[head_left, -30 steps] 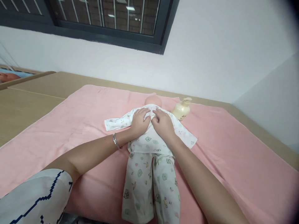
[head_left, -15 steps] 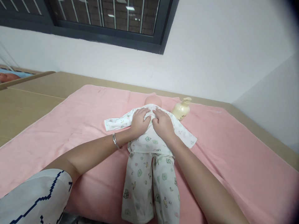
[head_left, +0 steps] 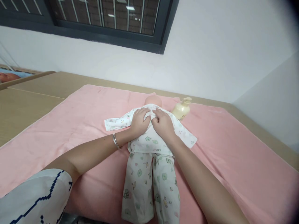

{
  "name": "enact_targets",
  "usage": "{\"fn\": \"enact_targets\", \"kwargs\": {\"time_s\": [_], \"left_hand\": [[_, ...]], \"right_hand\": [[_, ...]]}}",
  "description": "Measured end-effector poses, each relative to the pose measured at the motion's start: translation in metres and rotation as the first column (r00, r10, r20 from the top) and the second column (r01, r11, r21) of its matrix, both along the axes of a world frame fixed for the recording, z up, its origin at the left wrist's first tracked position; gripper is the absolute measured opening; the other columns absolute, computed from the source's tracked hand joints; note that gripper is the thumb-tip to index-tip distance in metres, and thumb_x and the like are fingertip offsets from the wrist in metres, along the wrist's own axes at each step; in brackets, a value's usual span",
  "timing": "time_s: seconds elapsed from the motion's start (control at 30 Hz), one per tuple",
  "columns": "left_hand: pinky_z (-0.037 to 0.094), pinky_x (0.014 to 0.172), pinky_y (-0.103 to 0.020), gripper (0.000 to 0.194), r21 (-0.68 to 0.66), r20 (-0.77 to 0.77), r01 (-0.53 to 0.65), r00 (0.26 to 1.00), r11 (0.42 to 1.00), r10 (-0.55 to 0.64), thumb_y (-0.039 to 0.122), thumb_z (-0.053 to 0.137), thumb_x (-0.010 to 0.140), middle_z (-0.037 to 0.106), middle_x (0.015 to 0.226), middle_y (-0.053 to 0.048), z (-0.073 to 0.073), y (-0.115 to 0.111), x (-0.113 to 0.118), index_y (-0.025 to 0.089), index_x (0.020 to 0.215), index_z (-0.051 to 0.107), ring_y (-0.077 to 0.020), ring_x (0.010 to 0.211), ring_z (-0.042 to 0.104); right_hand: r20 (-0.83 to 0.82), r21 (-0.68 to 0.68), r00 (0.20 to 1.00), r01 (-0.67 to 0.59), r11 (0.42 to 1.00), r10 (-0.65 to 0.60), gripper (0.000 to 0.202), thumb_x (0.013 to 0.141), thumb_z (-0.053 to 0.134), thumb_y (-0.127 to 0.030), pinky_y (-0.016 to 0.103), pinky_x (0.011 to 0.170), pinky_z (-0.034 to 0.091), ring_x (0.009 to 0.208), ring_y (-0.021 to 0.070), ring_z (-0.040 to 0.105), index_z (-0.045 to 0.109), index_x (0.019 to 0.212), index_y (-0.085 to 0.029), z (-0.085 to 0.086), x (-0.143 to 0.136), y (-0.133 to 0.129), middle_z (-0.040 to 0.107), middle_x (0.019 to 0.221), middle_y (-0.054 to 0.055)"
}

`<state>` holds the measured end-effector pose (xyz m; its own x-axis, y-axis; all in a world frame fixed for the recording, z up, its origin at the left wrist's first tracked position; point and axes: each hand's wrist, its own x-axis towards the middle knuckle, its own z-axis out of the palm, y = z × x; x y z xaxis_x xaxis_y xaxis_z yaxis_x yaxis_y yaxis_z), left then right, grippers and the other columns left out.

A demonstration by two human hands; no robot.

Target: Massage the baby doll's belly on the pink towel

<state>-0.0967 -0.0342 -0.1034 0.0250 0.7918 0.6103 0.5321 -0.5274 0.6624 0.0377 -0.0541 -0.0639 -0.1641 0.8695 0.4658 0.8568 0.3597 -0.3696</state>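
A baby doll lies on a pink blanket, its head pointing away from me. It wears a white printed top with long sleeves and matching trousers. My left hand rests flat on the left side of the upper part of the top, fingers stretched out. On the right side lies my right hand, also palm down with fingers extended. The two thumbs are close together near the middle. Just beyond the doll's right-hand sleeve stands a cream pump bottle.
The blanket covers a wooden table against a white wall. Above is a dark-framed window with bars. At the far left edge a reddish doll-like shape lies on something blue behind a wooden rim.
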Motion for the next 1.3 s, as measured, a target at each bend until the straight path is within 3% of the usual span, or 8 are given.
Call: {"fn": "enact_targets", "kwargs": {"time_s": [1.1,1.3], "left_hand": [[0.042,0.111,-0.044,0.034,-0.008,0.015,0.027,1.000,1.000,-0.027,0.018,0.048,0.086,0.069,0.123,-0.010,0.003,-0.002,-0.001,0.017,0.114,0.067,-0.0249,0.121,0.059],[0.041,0.111,-0.044,0.035,-0.033,0.013,0.015,1.000,0.999,-0.014,0.018,0.048,0.085,0.069,0.124,-0.010,0.003,-0.001,0.000,0.016,0.114,0.067,-0.0250,0.122,0.058]], "right_hand": [[0.006,-0.034,1.000,0.018,0.999,-0.017,0.042,0.089,0.051,-0.023,0.045,0.117,0.032,0.135,0.0274,0.049,0.065,0.127,-0.013,0.001,-0.001,-0.001,0.058,0.141,0.013],[0.053,-0.079,0.998,0.027,0.997,-0.023,0.044,0.089,0.049,-0.024,0.043,0.116,0.031,0.134,0.0263,0.050,0.062,0.130,-0.015,0.010,-0.002,-0.004,0.059,0.140,0.011]]}}
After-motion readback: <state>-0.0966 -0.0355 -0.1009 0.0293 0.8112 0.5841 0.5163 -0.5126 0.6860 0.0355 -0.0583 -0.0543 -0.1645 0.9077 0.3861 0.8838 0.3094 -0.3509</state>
